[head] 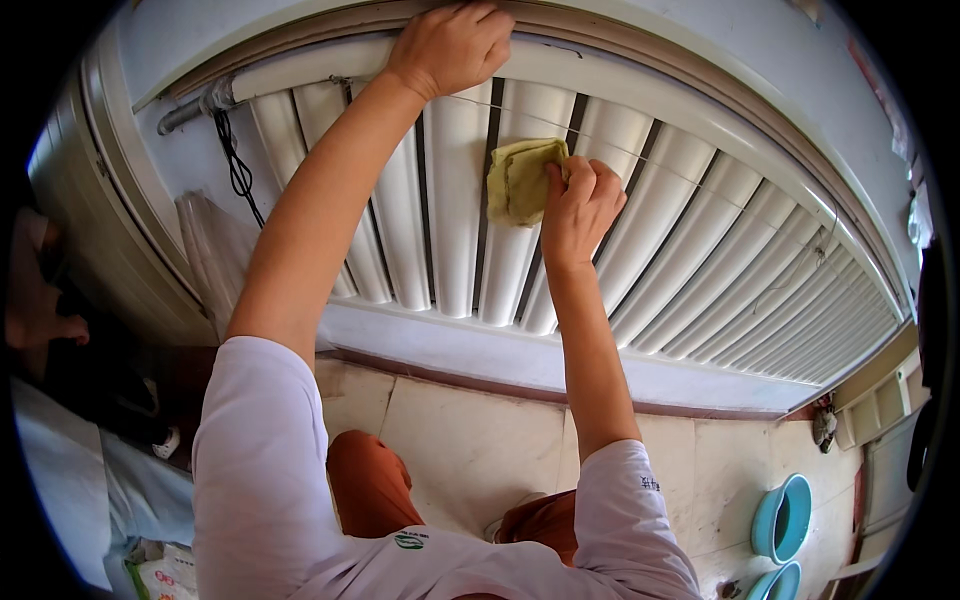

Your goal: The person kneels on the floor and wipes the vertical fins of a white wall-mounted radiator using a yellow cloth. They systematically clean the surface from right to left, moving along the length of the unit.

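Note:
In front of me a long white column radiator (454, 225) runs along the wall. My right hand (583, 206) pinches the right edge of a folded yellow-green cloth (525, 184), which lies against the upper part of the radiator's columns. My left hand (454, 49) is up at the radiator's top pipe (637, 90), fingers curled at the ledge (585, 22) above it; the fingertips are hidden. A thin wire (675, 172) stretches across the columns below the top pipe, passing just above the cloth.
A black cable (238, 169) hangs beside the grey pipe end (180, 116) at left. Two turquoise basins (765, 517) stand on the tiled floor (465, 435) at lower right. Another person's hand (71, 330) shows at the far left, near a door (135, 217).

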{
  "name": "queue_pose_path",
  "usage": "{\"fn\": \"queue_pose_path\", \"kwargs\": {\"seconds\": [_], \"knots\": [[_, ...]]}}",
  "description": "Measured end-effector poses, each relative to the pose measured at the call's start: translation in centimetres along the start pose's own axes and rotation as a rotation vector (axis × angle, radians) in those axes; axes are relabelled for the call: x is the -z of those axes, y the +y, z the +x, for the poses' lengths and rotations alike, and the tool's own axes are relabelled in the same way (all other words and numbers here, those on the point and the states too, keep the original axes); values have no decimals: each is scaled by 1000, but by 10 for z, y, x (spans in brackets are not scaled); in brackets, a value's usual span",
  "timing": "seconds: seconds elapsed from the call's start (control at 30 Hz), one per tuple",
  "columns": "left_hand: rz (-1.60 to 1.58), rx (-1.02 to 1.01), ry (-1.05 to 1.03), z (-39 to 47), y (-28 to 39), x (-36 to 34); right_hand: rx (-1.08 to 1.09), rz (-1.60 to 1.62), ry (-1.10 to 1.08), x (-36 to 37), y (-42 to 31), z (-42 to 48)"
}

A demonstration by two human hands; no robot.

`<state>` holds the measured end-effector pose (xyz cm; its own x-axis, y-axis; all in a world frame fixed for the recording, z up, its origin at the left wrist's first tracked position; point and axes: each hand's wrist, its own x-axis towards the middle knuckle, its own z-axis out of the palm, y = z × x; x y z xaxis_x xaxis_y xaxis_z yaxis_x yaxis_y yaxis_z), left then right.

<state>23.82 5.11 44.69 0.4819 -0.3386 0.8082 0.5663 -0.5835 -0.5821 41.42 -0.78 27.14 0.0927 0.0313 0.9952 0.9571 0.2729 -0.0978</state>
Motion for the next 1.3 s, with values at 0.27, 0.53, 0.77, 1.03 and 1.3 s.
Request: {"fn": "queue_pose_path", "kwargs": {"seconds": [0.27, 0.53, 0.77, 1.03, 1.3], "knots": [[40, 40, 11, -2, 0, -3, 134, 40, -69, -5, -11, -7], [43, 39, 48, -1, 1, 1, 14, -97, -78, 16, -34, -9], [26, 64, 79, -2, 2, 0, -2, -206, -215, 15, -53, -33], [2, 86, 44, -4, 0, -6, 13, -149, -106, -6, -46, -55], [11, 95, 45, -6, -1, -5, 43, -169, 19, -5, -10, -26]]}}
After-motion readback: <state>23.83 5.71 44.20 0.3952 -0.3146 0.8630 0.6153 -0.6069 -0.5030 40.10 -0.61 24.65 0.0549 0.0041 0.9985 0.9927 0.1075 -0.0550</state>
